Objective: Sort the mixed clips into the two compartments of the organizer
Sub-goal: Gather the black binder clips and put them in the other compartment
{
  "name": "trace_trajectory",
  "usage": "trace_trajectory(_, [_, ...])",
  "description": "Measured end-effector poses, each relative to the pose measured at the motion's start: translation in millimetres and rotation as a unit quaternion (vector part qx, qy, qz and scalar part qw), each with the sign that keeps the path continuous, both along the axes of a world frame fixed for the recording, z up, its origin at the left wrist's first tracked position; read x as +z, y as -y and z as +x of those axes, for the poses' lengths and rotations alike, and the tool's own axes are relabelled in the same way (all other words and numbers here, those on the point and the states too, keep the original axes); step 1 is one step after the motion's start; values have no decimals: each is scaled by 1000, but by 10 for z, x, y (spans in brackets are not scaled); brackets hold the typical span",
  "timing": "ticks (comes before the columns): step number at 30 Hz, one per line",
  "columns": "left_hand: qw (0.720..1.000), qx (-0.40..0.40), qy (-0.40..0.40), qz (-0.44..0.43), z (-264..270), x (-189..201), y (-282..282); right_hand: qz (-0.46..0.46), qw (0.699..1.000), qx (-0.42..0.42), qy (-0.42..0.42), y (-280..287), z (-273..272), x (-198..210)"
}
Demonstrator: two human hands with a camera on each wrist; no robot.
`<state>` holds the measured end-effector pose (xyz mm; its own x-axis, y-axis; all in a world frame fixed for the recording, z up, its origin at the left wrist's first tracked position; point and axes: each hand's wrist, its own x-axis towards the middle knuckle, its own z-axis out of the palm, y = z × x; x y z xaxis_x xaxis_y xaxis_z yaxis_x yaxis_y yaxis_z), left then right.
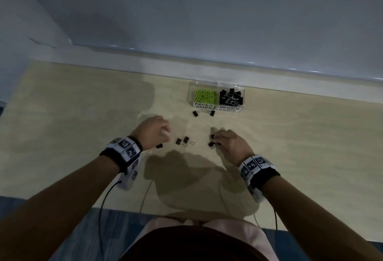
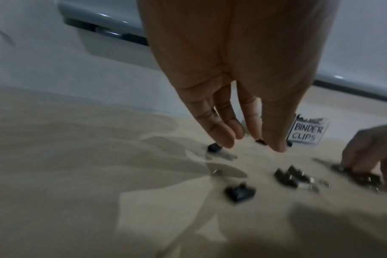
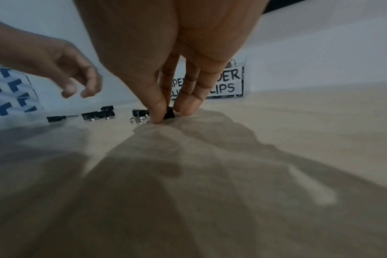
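The clear organizer (image 1: 217, 86) stands at the back of the desk. Its left compartment holds green paper clips (image 1: 206, 95), its right one black binder clips (image 1: 230, 96). Several black binder clips lie loose on the desk: two just before the organizer (image 1: 194, 113), others between my hands (image 1: 178, 141). My left hand (image 1: 165, 134) hovers over these with relaxed fingers (image 2: 227, 139) and holds nothing. My right hand (image 1: 214, 139) is down at the desk, thumb and fingers pinching a black binder clip (image 3: 170, 112). Another clip (image 3: 139, 113) lies right beside it.
A pale wall with a ledge (image 1: 207, 61) runs just behind the organizer. The beige desk (image 1: 290, 146) stretches bare to the right and left. Wrist-camera cables (image 1: 103, 204) trail over the near edge toward my lap.
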<state>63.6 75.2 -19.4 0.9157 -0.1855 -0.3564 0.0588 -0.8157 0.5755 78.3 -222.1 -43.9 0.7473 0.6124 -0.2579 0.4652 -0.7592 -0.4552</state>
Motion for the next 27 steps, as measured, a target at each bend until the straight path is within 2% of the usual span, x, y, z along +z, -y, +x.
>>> trace_trajectory(4, [999, -18, -34, 28, -357, -208, -114, -2, 1000, -26, 15, 17, -24, 15])
trace_trajectory(9, [1000, 2, -4, 17, -470, -314, -41, -46, 998, -26, -21, 36, -30, 91])
trace_trajectory(14, [999, 15, 31, 26, -472, -255, 18, -73, 996, -40, -15, 75, -103, 68])
trace_trajectory(17, [998, 15, 53, 34, -402, -203, 119, -54, 997, -50, -20, 122, -213, 38])
trace_trajectory(23, [994, 17, 106, 35, -277, -201, 318, 43, 994, -95, 29, 65, -251, 90])
trace_trajectory(27, [992, -28, 102, 68, -284, -236, 455, 13, 997, -59, 38, -235, -107, 120])
